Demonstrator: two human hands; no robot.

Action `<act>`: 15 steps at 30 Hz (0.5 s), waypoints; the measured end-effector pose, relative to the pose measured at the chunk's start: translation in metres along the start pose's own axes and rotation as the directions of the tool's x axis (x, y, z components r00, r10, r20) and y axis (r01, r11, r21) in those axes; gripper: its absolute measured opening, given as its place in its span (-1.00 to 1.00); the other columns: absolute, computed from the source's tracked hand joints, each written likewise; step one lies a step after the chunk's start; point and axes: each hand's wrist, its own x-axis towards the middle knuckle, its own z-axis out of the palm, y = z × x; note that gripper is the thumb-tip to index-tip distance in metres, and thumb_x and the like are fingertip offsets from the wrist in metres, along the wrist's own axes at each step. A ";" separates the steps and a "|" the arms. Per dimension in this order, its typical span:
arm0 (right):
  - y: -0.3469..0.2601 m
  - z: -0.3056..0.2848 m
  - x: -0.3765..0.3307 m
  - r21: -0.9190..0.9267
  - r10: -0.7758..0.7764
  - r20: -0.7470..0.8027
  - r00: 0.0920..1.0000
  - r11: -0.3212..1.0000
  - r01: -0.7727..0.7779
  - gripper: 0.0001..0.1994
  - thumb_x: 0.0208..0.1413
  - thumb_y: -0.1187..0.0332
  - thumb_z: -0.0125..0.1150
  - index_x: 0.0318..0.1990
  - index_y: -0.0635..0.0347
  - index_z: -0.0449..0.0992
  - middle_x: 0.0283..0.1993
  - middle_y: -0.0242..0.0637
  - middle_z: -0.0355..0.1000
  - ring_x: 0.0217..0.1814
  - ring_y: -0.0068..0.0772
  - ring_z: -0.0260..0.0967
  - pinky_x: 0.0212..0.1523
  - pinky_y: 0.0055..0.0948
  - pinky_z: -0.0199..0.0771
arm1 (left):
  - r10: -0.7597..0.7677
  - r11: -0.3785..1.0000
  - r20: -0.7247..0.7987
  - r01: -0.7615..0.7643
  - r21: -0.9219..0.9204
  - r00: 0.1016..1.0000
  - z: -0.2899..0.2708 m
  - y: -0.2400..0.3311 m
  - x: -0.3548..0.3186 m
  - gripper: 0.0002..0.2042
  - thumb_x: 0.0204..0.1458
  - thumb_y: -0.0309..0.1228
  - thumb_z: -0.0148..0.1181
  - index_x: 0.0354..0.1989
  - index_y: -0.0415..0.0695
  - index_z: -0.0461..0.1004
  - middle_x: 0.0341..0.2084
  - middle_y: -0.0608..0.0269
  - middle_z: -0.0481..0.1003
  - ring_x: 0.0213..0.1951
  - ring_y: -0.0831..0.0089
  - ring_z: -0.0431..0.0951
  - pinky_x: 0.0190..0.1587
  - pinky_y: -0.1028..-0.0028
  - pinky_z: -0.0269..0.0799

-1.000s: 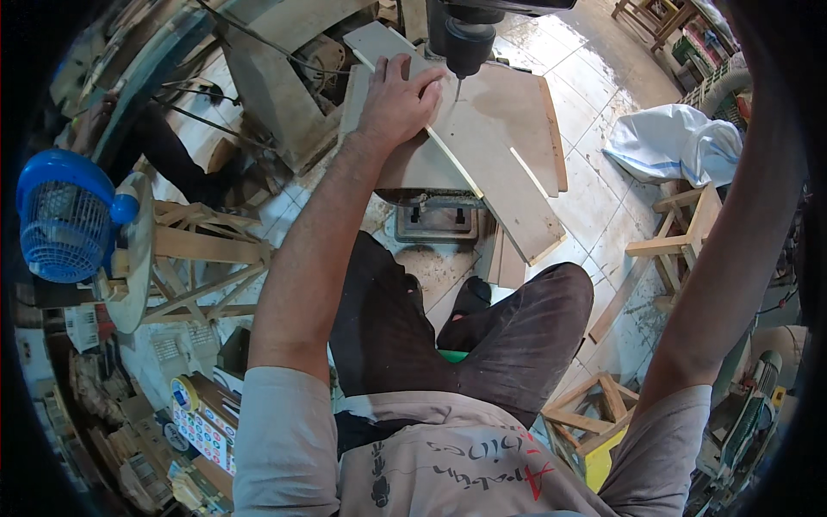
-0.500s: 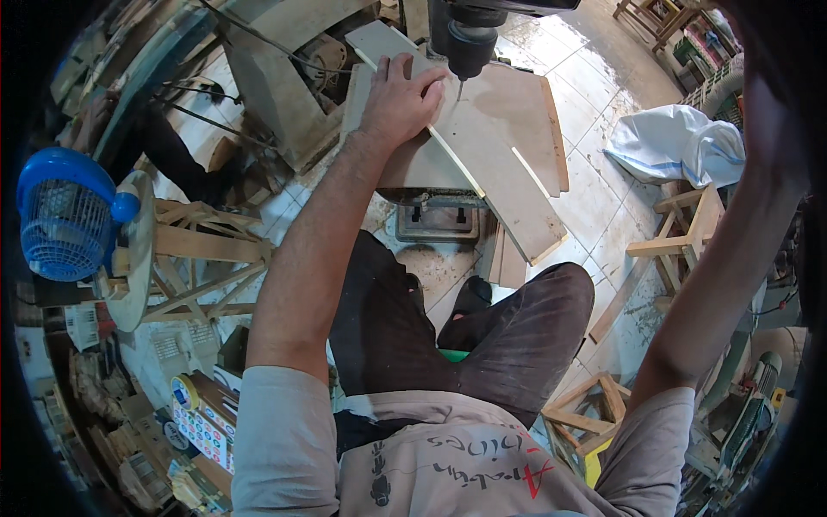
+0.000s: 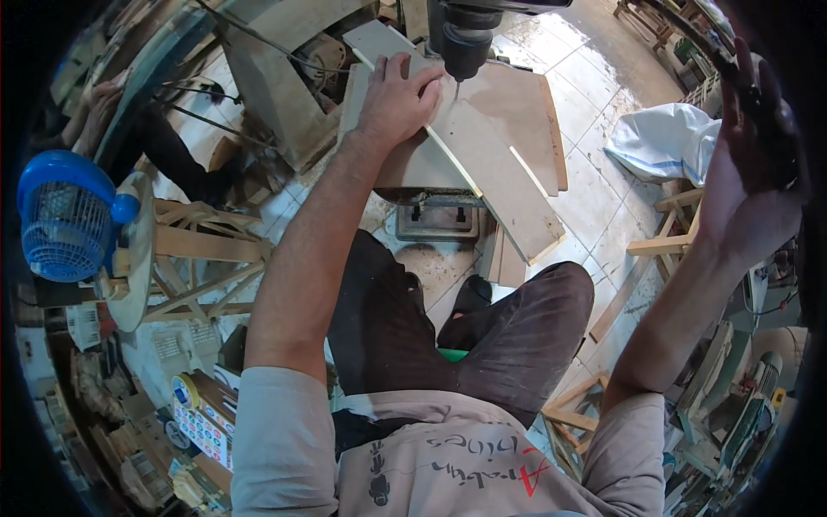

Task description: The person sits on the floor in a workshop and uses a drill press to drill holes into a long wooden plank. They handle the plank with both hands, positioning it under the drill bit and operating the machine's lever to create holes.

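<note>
Under the black chuck (image 3: 466,50) of a drill press lies a long flat board (image 3: 491,146) with pale strips along its edges. My left hand (image 3: 399,105) rests on this board near its far end, fingers spread, thumb toward the chuck. A thin drill bit (image 3: 457,90) points down at the board just right of that hand; whether its tip touches the wood I cannot tell. Out at the far right, my right hand (image 3: 754,194) is raised at a dark lever (image 3: 765,121), its fingers around it. The dark rim of the picture partly hides those fingers.
Wider brown panels (image 3: 525,112) lie beneath the board. A blue fan (image 3: 67,215) stands at left, by a wooden stool (image 3: 207,246). At right are a white sack (image 3: 659,142) and a wooden frame (image 3: 676,233). Another person's hand (image 3: 102,108) shows at upper left.
My right hand and forearm have come lower and inward, so the hand and lever now show. My left hand and the board keep nearly the same place.
</note>
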 end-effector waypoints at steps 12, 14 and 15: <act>0.034 -0.045 -0.034 0.172 0.001 0.223 0.975 0.984 -0.041 -0.67 0.19 0.18 -0.01 -0.19 0.21 0.60 0.32 0.19 0.30 0.47 0.16 0.12 0.52 0.12 -0.15 | -0.010 1.000 0.007 0.010 0.011 1.000 0.001 -0.001 -0.001 -0.64 0.19 -0.07 0.06 0.16 0.34 0.48 0.24 -0.12 0.26 0.31 -0.39 0.14 0.37 -0.09 0.10; 0.033 -0.038 -0.035 0.164 0.001 0.173 0.985 0.986 -0.030 -0.67 0.20 0.18 -0.02 -0.19 0.20 0.61 0.32 0.17 0.30 0.46 0.15 0.14 0.51 0.11 -0.13 | -0.018 1.000 0.009 0.018 0.013 1.000 0.001 0.000 0.000 -0.64 0.20 -0.06 0.05 0.16 0.34 0.48 0.24 -0.12 0.26 0.31 -0.39 0.13 0.37 -0.10 0.09; 0.031 -0.033 -0.034 0.186 0.032 0.084 0.996 0.981 -0.048 -0.68 0.20 0.18 -0.02 -0.19 0.19 0.61 0.31 0.15 0.32 0.45 0.13 0.16 0.50 0.10 -0.11 | -0.024 1.000 0.015 0.024 0.017 1.000 0.000 0.000 -0.001 -0.64 0.20 -0.06 0.04 0.17 0.34 0.48 0.25 -0.12 0.25 0.31 -0.39 0.13 0.37 -0.10 0.08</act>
